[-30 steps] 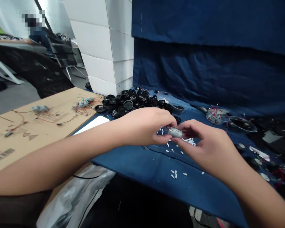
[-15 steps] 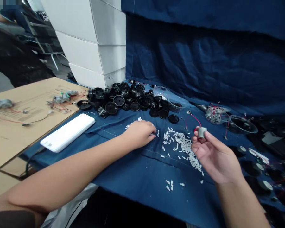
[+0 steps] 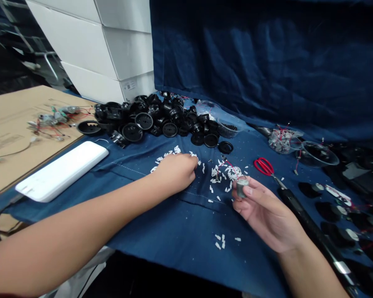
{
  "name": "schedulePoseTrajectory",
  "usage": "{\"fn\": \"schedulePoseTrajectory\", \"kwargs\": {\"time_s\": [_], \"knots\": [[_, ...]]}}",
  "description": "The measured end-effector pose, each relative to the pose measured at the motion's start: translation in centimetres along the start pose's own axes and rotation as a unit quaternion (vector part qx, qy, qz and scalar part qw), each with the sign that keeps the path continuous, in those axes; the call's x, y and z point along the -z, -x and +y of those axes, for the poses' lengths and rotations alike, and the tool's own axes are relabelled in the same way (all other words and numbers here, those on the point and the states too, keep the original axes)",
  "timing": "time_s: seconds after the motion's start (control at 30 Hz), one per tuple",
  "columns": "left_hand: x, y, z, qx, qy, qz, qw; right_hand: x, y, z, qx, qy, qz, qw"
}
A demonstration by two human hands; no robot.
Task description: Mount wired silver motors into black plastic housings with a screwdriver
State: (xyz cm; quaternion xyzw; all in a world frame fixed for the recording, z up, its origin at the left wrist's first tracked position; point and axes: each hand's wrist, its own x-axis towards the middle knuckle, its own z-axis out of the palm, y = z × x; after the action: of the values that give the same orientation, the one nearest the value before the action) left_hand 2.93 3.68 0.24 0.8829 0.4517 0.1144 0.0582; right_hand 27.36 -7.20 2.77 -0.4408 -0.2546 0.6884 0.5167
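Between the thumb and fingers of my right hand (image 3: 267, 209) is a small silver motor (image 3: 242, 188), held just above the cloth. Its thin red wires (image 3: 232, 167) rise from the top towards the scattered white pieces. My left hand (image 3: 178, 173) is over the cloth at a heap of small white plastic connector sleeves (image 3: 165, 155), its fingers curled together; whether one is pinched in them is hidden. More white sleeves (image 3: 216, 174) lie spread between my two hands. A few loose ones (image 3: 223, 241) lie nearer the front edge.
Black round plastic housings (image 3: 143, 121) are piled at the back, before white boxes (image 3: 129, 54). A white power bank (image 3: 62, 171) lies left. Red-handled scissors (image 3: 263, 166) and a black rod-like tool (image 3: 311, 231) lie right, near clear bowls (image 3: 318, 155) and black parts with motors (image 3: 331, 207).
My right hand has moved left and down with the motor, uncovering the scissors and black tool. My left hand's fingers have drawn closer together. The view has shifted slightly.
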Motion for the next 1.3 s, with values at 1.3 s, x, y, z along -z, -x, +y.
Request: {"fn": "schedulePoseTrajectory", "kwargs": {"time_s": [1.3], "knots": [[-1.1, 4.3, 4.3, -0.175, 0.262, -0.104, 0.943, 2.4, 1.7, 3.8, 0.224, 0.5, -0.1, 0.83]]}}
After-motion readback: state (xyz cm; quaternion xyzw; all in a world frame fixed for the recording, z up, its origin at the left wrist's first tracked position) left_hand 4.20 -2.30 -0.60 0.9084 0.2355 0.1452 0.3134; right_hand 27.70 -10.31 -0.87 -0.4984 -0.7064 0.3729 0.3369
